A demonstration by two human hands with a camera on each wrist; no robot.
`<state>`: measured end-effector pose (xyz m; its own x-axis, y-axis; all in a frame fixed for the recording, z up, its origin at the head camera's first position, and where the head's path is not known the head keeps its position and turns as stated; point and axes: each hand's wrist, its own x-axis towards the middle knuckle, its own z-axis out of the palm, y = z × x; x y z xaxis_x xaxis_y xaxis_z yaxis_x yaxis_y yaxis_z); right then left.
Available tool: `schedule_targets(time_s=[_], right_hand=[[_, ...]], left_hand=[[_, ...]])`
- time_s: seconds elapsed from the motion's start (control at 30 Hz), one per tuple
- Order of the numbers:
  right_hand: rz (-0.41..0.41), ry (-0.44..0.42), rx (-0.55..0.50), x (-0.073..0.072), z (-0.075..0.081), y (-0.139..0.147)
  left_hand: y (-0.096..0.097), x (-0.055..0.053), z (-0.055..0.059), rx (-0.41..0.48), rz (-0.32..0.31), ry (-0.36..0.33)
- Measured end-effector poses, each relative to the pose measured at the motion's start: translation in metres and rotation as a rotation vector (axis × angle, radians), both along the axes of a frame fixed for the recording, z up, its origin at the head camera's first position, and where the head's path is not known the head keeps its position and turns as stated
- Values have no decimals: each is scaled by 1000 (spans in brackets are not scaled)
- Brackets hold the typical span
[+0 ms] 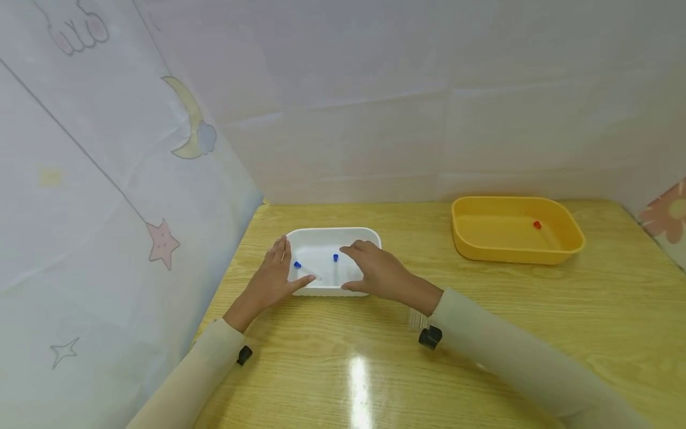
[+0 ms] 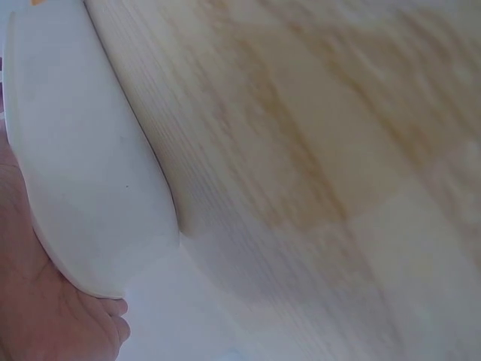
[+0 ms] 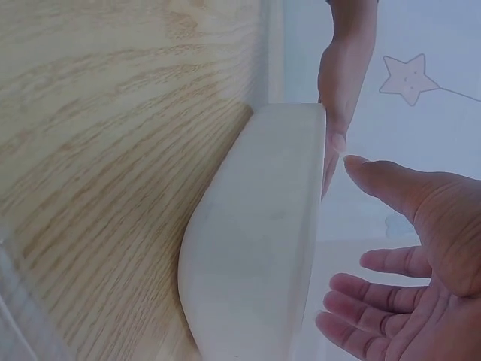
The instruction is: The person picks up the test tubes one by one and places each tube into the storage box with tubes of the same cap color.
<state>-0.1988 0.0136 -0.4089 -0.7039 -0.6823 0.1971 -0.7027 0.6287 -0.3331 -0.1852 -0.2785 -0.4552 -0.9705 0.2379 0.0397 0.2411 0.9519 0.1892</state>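
Observation:
A white tray stands on the table under both hands. Inside it lie two clear tubes with blue caps, one cap near the left end and one cap near the middle. My left hand rests along the tray's left rim, fingers straight and thumb stretched over the front edge; the left wrist view shows its palm by the rim. Over the tray's right side is my right hand, thumb and fingers spread apart. Nothing sits between those fingers in the right wrist view.
A yellow tray stands at the back right, with a red-capped clear tube whose cap shows inside. Several thin clear tubes lie partly beneath my right wrist. Printed cloth hangs behind and left of the wooden table.

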Motion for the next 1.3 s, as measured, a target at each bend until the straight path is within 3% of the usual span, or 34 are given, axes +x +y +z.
schedule_targets(time_s=[0.4,0.67,1.3], right_hand=[[5,29,6,6,1,12],[-15,-23,29,11,1,20],[0,-15,-67,25,-3,46]], left_hand=[[1,-1,2,-17,2,-1],[0,-2,1,-17,-3,4],[-2,-1,-4,-8,-15,-4]])
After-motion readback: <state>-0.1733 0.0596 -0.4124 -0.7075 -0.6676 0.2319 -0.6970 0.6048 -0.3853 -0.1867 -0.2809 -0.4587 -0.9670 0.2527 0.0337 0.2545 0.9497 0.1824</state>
